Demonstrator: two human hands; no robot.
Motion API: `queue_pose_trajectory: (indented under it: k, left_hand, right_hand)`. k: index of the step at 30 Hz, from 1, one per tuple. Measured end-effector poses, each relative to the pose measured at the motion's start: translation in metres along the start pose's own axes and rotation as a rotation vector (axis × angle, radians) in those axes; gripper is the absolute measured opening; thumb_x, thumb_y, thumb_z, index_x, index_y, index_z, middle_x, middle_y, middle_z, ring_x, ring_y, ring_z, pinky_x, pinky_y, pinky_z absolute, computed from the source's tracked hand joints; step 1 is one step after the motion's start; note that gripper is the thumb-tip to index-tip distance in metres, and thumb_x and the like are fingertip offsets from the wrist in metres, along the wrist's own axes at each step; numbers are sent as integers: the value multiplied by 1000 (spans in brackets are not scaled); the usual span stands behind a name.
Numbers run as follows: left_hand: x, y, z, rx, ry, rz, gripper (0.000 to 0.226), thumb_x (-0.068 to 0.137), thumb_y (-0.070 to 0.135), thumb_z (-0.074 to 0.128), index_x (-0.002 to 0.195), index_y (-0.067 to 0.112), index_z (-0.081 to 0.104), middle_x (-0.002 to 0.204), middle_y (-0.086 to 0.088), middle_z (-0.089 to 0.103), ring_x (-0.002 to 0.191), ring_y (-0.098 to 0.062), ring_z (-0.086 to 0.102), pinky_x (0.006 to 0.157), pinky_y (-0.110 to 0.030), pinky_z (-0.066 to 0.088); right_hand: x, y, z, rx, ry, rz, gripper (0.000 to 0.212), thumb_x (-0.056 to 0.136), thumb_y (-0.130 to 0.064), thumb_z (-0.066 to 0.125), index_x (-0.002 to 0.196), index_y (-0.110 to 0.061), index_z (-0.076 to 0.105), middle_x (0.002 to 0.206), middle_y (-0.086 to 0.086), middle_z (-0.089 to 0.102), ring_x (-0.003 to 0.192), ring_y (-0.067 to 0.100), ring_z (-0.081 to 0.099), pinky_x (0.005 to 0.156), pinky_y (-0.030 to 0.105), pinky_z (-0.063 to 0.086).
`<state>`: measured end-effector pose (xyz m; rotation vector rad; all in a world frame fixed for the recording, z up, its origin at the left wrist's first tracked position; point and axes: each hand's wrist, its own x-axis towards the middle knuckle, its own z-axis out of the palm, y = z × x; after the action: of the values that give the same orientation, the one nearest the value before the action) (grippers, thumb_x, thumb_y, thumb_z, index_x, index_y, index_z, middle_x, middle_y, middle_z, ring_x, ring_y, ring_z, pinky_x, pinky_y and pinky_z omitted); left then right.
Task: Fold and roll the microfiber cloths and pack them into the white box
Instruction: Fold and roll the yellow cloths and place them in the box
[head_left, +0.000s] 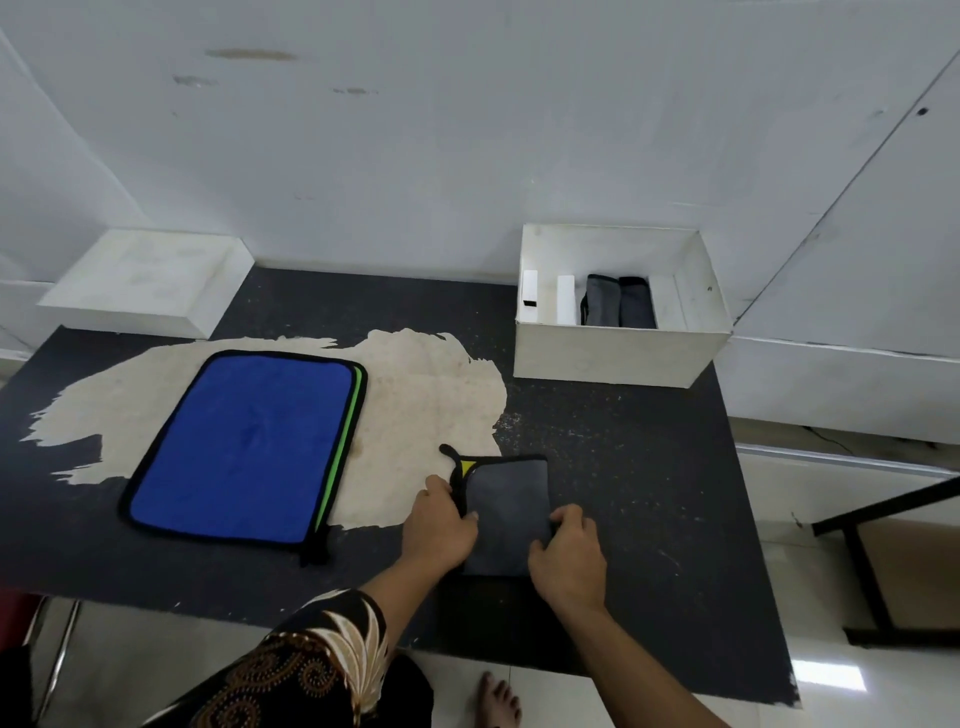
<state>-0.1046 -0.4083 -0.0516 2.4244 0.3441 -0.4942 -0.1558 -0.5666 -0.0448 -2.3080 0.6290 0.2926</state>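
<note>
Left hand and right hand pinch the side edges of the grey cloth, probably light, limp and easily rolled.

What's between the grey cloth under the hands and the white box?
Only bare, speckled black tabletop lies between the grey cloth and the white box, as the head view shows.

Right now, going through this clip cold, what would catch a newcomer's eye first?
The bright blue cloth lying flat on the left side of the table stands out most, with a green edge showing along its right. Near the front middle, the left hand and right hand grip the sides of a folded grey cloth. At the far right, the white box holds two dark rolled cloths.
</note>
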Motion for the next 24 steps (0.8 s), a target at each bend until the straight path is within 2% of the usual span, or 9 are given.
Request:
queue_pose_trajectory:
  k: [3,7,12,16,20,24]
  left_hand:
    - [3,8,1,20,-11,-19,50,85,30,70,121,14,39,115,-5,53,105,-27,58,78,-32,45]
    - [7,14,-2,83,-96,-22,42,83,9,61,116,12,36,105,-8,56,92,-24,58,72,-33,45]
    - [6,19,-1,56,-157,43,42,82,5,58,117,12,36,94,-3,52,84,-19,53,67,-30,41]
    - [0,22,5,65,-163,66,42,81,8,60,116,14,37,97,-2,52,87,-20,52,71,-31,41]
    - [-3,22,7,100,-158,31,39,80,7,60,109,15,35,98,-4,52,90,-21,54,69,-30,38]
    - [-6,26,4,213,-101,-15,42,82,17,64,115,14,37,115,-8,46,103,-29,55,73,-33,42]
  right_hand:
    - [0,0,1,11,-26,21,38,89,-23,68,116,-22,41,113,2,56,93,16,56,79,30,49]
    - [0,-2,-1,-19,-55,47,41,89,-21,66,121,-21,40,110,5,62,91,18,59,73,28,47]
    - [-3,4,-9,-15,3,65,40,86,-21,64,121,-21,45,105,3,64,88,18,61,72,30,50]
    - [-5,13,-13,-41,-24,88,41,87,-23,63,124,-18,45,103,2,62,81,14,55,67,27,45]
    - [-7,16,-14,-39,-22,106,36,92,-31,61,122,-17,47,102,2,64,87,17,63,69,28,47]
    - [-6,15,-14,-45,-19,117,29,94,-33,60,116,-18,50,102,1,65,88,17,62,68,27,45]
